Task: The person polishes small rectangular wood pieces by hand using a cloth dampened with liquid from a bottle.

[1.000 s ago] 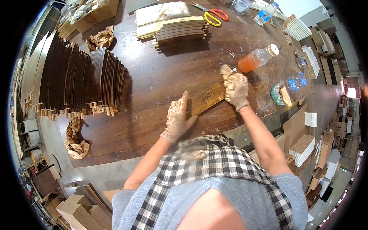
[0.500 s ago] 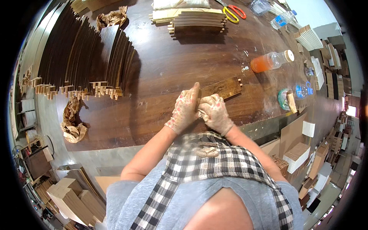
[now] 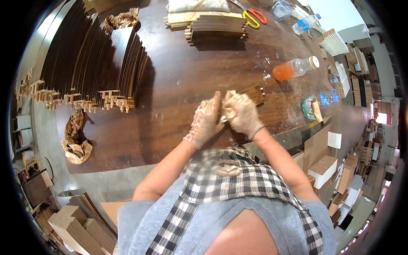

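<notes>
A dark wooden board (image 3: 256, 94) with light dowel pegs at its far right end lies slanted on the table in front of me. My left hand (image 3: 205, 121), in a stained pale glove, holds the near end of this board, its index finger stretched along the far side and the thumb opposite. Over the board's middle, my gloved right hand (image 3: 245, 117) is closed on a crumpled pale wad (image 3: 230, 102); whether it is cloth or paper I cannot tell. Motion slightly blurs the right hand. Both hands cover much of the board.
Stacked dark pegged boards (image 3: 97, 63) fill the table's left; a smaller pile (image 3: 216, 27) lies at the back beside scissors (image 3: 254, 18). Crumpled brown paper (image 3: 76, 140) sits near the left edge. At right stand an orange-filled bottle (image 3: 293, 69), a green-labelled container (image 3: 309, 109) and water bottles (image 3: 307, 24).
My right hand has moved slightly right along the board, and the pale wad shows more above its fingers. The left hand stays at the board's near end. The view has shifted a little.
</notes>
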The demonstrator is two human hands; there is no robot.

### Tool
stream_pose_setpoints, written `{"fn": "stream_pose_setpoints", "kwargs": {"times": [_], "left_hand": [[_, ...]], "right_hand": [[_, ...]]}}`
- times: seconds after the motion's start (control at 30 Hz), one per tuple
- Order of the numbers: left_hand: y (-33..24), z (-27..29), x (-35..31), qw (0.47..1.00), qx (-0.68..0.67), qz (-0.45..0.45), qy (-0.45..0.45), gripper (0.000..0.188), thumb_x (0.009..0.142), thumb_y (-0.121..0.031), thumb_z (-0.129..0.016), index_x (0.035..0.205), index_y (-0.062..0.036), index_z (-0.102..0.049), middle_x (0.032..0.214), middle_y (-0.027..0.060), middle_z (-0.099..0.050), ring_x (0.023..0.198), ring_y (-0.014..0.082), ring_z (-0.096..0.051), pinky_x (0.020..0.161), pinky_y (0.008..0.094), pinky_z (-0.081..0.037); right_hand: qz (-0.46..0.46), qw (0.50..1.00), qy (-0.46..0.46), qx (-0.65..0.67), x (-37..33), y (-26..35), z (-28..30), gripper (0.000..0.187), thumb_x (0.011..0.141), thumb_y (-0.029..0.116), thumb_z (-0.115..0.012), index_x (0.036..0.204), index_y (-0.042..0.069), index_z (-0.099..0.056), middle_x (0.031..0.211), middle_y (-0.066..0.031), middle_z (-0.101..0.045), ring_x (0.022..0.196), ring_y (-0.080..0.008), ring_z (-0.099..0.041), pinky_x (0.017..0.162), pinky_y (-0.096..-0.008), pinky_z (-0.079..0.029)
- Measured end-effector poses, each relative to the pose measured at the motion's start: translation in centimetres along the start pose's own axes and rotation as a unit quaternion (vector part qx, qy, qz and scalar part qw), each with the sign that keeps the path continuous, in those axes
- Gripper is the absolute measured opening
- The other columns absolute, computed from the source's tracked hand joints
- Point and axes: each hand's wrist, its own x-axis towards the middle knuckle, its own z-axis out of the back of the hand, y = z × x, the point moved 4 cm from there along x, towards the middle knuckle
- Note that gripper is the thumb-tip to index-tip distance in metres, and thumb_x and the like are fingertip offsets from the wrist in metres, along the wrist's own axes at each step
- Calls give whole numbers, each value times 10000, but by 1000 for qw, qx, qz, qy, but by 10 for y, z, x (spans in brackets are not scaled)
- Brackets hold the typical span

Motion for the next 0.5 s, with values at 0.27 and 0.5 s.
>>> {"fn": "stream_pose_setpoints", "kwargs": {"times": [0.27,0.5], "left_hand": [[-2,4,-2,1000,-18,7,-4,1036,721,-94,-798,1572,59,-228,1271,190,-609,1067,382,-575,962,473,-491],[-5,4,3,998,38,-36,-17,1002,712,-87,-805,1554,42,-277,1273,192,-602,1116,389,-564,991,469,-479]], "right_hand": [[-66,982,-172,-50,9,-55,7,213,916,226,-611,980,91,-763,984,-122,-732,1015,-257,-637,929,-427,-470],[-300,932,-204,0,-38,-186,38,97,921,151,-634,966,80,-682,1018,-110,-682,908,-216,-654,823,-376,-525]]}}
